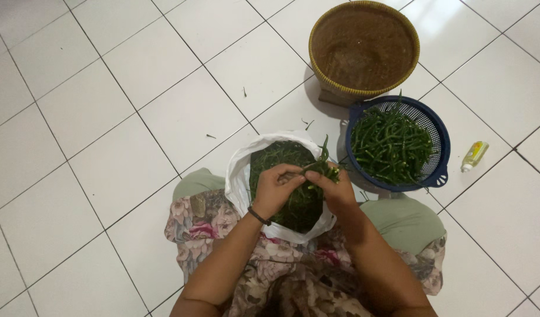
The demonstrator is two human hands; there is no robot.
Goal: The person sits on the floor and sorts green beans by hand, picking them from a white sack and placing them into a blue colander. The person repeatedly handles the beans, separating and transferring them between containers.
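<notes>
Both hands meet over the white bag (240,176): my left hand (276,189) and right hand (336,189) pinch a green chili (318,167), apparently plucking its stem. Next, I judge, a clean pull is needed, then a drop into the blue colander (439,136).

A white tiled floor (105,117) carries a woven basket (364,50), blue colander (437,132), small bottle (474,155) and white bag (239,176).

Looks like somebody's home, with food prep happening right on the white tiled floor (105,117) and the person sitting cross-legged on it. There's a round woven bamboo basket (364,50) up at 1 o'clock, and a blue plastic colander (437,132) heaped with green chillies (390,144) at 2 o'clock. A white plastic bag (238,176) of more chillies sits dead centre, typical household stuff.
</notes>
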